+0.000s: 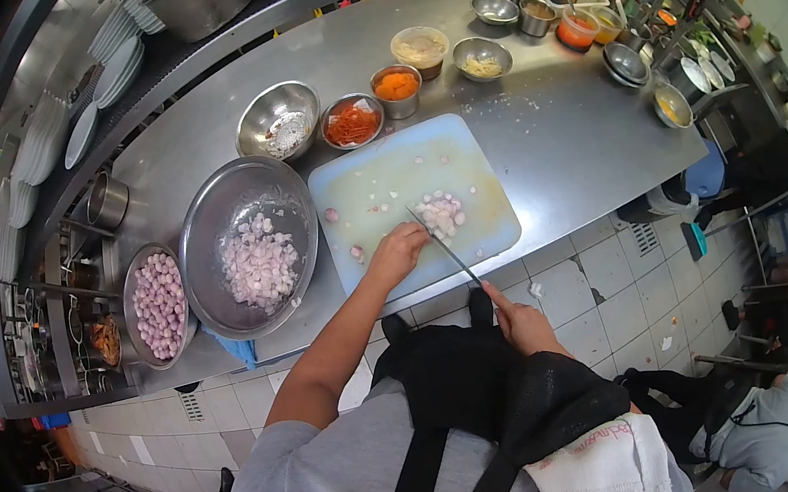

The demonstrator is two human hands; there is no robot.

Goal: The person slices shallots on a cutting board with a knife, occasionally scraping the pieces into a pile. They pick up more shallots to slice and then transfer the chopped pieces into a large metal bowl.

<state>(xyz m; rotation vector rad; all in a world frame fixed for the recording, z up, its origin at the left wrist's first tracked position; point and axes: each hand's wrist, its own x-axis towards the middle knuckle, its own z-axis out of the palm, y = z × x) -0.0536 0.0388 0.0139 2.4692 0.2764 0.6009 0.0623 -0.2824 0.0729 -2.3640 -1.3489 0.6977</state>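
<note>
My right hand (526, 326) is closed round the handle of a kitchen knife (453, 256), whose blade points up and left across the near part of a pale cutting board (345, 178). My left hand (400, 252) is on the board against the blade, fingers bunched; whatever they hold is hidden. Just beyond the blade lies a small heap of chopped shallots (441, 213), with a few pieces scattered around. To the left, a large metal bowl (202, 226) contains chopped shallots (259, 262). Whole peeled shallots (159, 305) fill a smaller bowl at the far left.
Behind the board stand an empty-looking steel bowl (249, 131), a bowl of red shreds (351, 124), an orange-filled pot (396, 85) and a plastic tub (418, 46). A steel shelf (283, 9) overhangs the back. A co-worker (770, 420) is at lower right.
</note>
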